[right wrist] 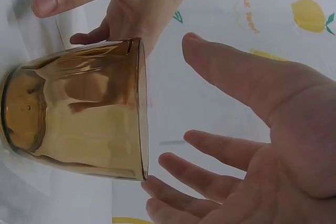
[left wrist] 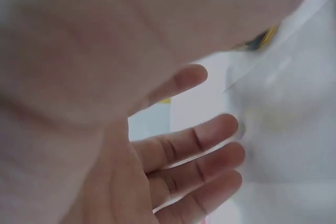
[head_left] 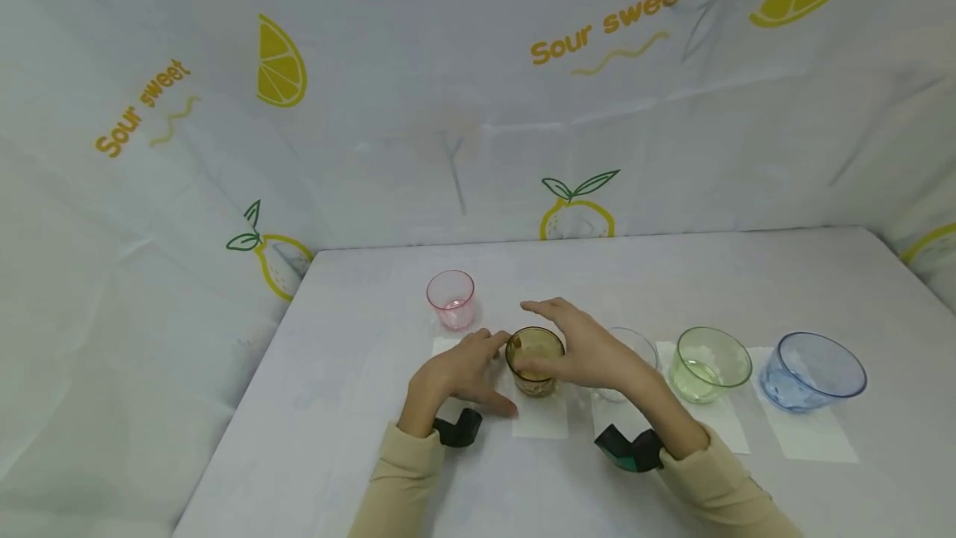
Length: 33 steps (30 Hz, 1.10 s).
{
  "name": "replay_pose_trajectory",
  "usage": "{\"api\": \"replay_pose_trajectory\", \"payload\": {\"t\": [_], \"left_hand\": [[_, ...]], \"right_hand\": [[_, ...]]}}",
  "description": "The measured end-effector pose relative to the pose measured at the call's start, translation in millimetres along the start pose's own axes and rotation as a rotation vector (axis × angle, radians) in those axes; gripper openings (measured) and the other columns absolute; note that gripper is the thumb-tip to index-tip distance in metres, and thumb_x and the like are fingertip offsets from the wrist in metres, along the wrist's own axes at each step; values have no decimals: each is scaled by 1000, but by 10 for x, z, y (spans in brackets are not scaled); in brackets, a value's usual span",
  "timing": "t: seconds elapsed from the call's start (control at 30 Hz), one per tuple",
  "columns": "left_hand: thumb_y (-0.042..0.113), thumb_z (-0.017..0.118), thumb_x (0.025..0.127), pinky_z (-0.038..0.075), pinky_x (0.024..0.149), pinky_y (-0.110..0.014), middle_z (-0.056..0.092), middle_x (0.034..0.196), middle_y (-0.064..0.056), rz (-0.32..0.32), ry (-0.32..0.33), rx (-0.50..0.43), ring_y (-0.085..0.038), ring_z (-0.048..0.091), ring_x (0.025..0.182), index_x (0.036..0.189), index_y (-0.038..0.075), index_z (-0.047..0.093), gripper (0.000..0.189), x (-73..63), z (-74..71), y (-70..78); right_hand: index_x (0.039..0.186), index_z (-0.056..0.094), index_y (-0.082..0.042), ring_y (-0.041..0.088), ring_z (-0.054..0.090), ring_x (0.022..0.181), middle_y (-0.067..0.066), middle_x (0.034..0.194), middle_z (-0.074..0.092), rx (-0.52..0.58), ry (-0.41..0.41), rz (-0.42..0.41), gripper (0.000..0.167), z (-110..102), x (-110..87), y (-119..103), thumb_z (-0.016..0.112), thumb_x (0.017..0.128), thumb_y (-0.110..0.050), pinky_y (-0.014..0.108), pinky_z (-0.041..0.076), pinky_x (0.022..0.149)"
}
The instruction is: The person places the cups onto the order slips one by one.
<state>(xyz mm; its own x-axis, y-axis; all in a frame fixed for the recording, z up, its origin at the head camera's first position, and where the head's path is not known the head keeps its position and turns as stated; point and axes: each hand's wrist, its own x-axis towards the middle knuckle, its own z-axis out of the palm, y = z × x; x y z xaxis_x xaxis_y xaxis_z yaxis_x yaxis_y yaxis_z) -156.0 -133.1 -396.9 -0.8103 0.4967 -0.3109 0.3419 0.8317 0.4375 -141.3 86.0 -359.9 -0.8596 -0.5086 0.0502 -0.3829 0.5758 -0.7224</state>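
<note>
An amber glass cup (head_left: 534, 387) stands upright on a white paper rectangle (head_left: 541, 424) at the middle of the table. My left hand (head_left: 461, 368) is at its left side, fingers loosely extended with the fingertips close to the rim. In the left wrist view, the left fingers (left wrist: 202, 169) are relaxed and the palm holds nothing. My right hand (head_left: 590, 347) hovers at the cup's right, its thumb overlapping the cup in the head view. The right wrist view has the amber cup (right wrist: 89, 114) beyond the spread right fingers (right wrist: 205, 177), with the left hand behind it.
A pink glass cup (head_left: 452, 315) stands at the back left. Rightward stand a colourless glass cup (head_left: 641, 347), partly behind my right wrist, a green one (head_left: 698, 376) and a wide blue one (head_left: 799, 384), with paper rectangles beneath. A lemon-printed curtain (head_left: 418, 156) backs the table.
</note>
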Motion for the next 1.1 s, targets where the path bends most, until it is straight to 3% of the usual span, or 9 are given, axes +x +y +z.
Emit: {"api": "replay_pose_trajectory", "payload": {"t": [0.33, 0.53, 0.7, 0.83, 0.93, 1.1], "left_hand": [[40, 80, 86, 50, 101, -46, 59, 131, -11, 105, 54, -65, -25, 57, 121, 145, 17, 51, 70, -303, -121, -148], [36, 78, 90, 52, 92, -41, 63, 128, -10, 165, 127, -120, -26, 60, 114, 147, 12, 50, 68, -528, -173, -413], [37, 77, 90, 50, 79, -32, 64, 117, -7, 132, 199, -135, -22, 59, 101, 146, 12, 51, 66, -664, -156, -719], [37, 78, 89, 48, 81, -29, 61, 118, -6, 73, 245, -153, -19, 57, 100, 147, 14, 50, 69, -721, -103, -948], [38, 79, 88, 48, 82, -28, 60, 119, -5, 50, 273, -173, -17, 55, 99, 148, 15, 49, 71, -727, -50, -1070], [40, 79, 88, 47, 83, -26, 59, 118, -3, 73, 298, -178, -13, 52, 96, 149, 14, 48, 73, -669, 28, -1193]], "right_hand": [[152, 47, -6, 41, 45, 144, 20, 154, 47, 53, 99, -45, 80, 8, 200, -110, 82, 86, -35, 62, 42, 111], [153, 46, -8, 36, 44, 146, 17, 155, 46, 77, 112, -88, 81, 48, 340, -210, 84, 85, -32, 59, 40, 115], [153, 45, -9, 38, 43, 146, 17, 156, 46, 67, 106, -79, 82, 75, 453, -293, 83, 85, -34, 61, 39, 115], [154, 45, -9, 38, 42, 147, 17, 156, 45, 91, 102, -69, 83, 127, 574, -322, 83, 84, -33, 61, 38, 116], [154, 44, -9, 37, 42, 147, 16, 156, 46, 112, 99, -66, 84, 176, 659, -318, 83, 84, -32, 59, 38, 117], [154, 43, -7, 37, 42, 147, 18, 156, 45, 114, 94, -35, 83, 227, 784, -320, 83, 85, -30, 57, 38, 117]]}}
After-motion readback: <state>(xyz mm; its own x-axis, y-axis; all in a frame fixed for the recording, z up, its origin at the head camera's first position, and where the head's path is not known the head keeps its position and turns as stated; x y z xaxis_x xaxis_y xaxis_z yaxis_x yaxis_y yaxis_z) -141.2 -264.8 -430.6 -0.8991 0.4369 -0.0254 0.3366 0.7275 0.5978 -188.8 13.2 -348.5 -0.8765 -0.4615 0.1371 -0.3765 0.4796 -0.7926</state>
